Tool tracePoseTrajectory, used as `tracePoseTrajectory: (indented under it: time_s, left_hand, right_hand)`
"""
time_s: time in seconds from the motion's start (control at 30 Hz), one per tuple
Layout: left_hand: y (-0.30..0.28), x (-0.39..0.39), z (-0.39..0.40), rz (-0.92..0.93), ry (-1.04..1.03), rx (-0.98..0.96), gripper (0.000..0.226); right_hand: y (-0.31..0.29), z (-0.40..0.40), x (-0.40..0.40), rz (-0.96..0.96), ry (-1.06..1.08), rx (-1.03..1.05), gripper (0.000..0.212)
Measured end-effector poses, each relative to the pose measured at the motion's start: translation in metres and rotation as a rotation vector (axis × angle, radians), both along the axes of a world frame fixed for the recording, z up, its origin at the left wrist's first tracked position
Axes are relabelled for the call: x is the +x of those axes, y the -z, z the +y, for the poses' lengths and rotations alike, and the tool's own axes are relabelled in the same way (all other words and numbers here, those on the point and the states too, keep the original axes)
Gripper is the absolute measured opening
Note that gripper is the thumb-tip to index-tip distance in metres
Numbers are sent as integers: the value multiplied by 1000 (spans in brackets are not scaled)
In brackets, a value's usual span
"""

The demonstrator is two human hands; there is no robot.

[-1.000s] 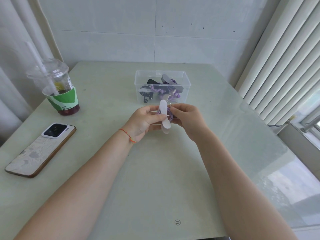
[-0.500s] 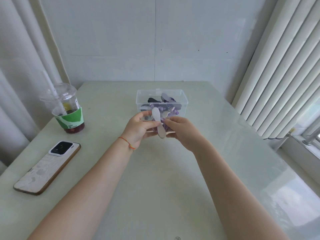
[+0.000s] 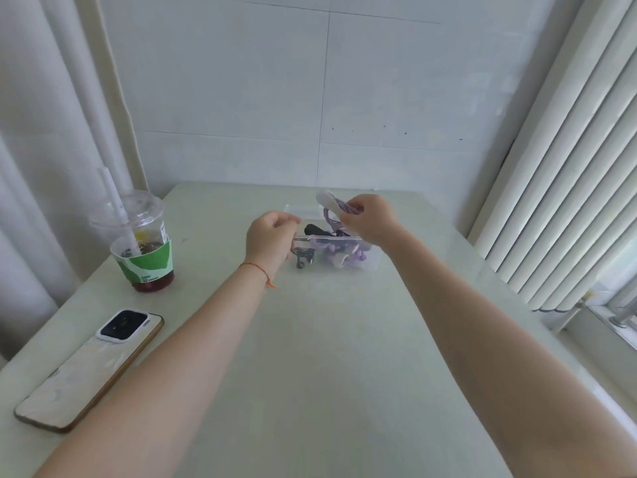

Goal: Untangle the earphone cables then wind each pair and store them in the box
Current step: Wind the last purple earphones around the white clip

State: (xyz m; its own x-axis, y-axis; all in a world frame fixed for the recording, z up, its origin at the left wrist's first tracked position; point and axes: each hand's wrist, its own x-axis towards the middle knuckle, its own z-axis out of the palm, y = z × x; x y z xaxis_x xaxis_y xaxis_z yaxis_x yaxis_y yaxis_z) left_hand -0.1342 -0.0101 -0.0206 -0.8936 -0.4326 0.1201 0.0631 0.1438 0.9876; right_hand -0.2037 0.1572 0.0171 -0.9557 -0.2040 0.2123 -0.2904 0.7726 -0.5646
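A clear plastic box (image 3: 370, 262) stands mid-table with purple and black earphones (image 3: 312, 251) lying inside it. My right hand (image 3: 370, 219) holds a wound purple earphone bundle on a white winder (image 3: 330, 201) just above the box's far side. My left hand (image 3: 270, 238) is at the box's left end with its fingers curled; whether it grips the rim is unclear.
An iced drink cup (image 3: 143, 243) with a green sleeve and a straw stands at the left. A phone (image 3: 93, 367) lies face down near the left front edge. Vertical blinds (image 3: 558, 188) run along the right side, a wall behind.
Both hands have moved away from me to the box. My left hand has let go of the winder, and my right hand now carries the bundle alone over the box.
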Motion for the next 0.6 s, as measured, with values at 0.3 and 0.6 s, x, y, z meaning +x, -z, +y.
tracePoseTrajectory:
  time_s: [0.3,0.6]
  left_hand:
    - [15,-27,-17,11,-152,-135,21]
    - [23,-56,-24,-71,-180,-71,12]
  right_hand:
    - [9,-14,-29,-99,-207,268,18]
    - [7,26,-58,5,146,-255,21]
